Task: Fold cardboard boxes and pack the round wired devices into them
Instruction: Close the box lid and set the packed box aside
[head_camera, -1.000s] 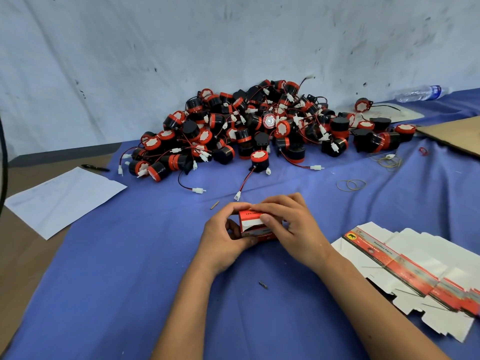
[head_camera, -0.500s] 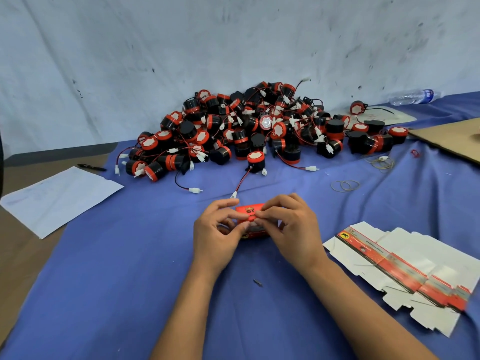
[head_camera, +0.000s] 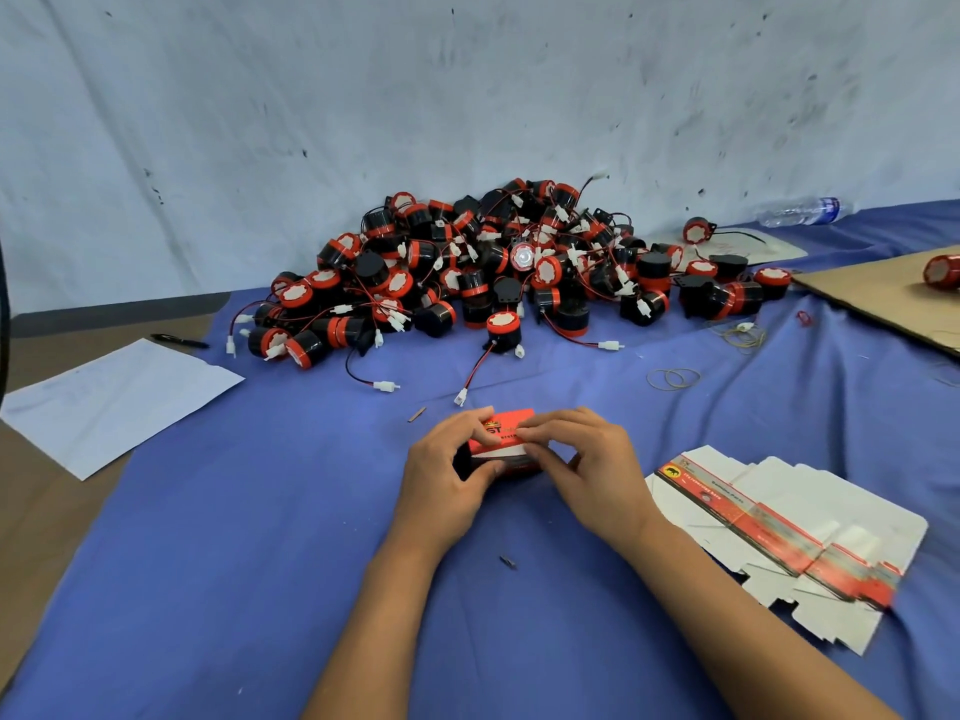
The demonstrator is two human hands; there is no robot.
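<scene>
A small red and white cardboard box (head_camera: 503, 443) sits on the blue cloth at the centre. My left hand (head_camera: 445, 472) grips its left side, thumb against the front. My right hand (head_camera: 589, 470) holds its right side, with fingertips pinching the top flap. A big pile of round black and red wired devices (head_camera: 498, 267) lies behind, against the wall. One device (head_camera: 503, 330) stands apart just in front of the pile. A stack of flat unfolded boxes (head_camera: 779, 532) lies to the right of my right arm.
A white paper sheet (head_camera: 114, 397) and a black pen (head_camera: 179, 340) lie at the left. Brown cardboard (head_camera: 883, 298) with one device (head_camera: 943, 271) on it sits at the far right. Rubber bands (head_camera: 672, 378) and a plastic bottle (head_camera: 800, 211) lie beyond.
Both hands have turned the box between them, so its red top with lettering now faces up. My right fingers have shifted onto the top flap.
</scene>
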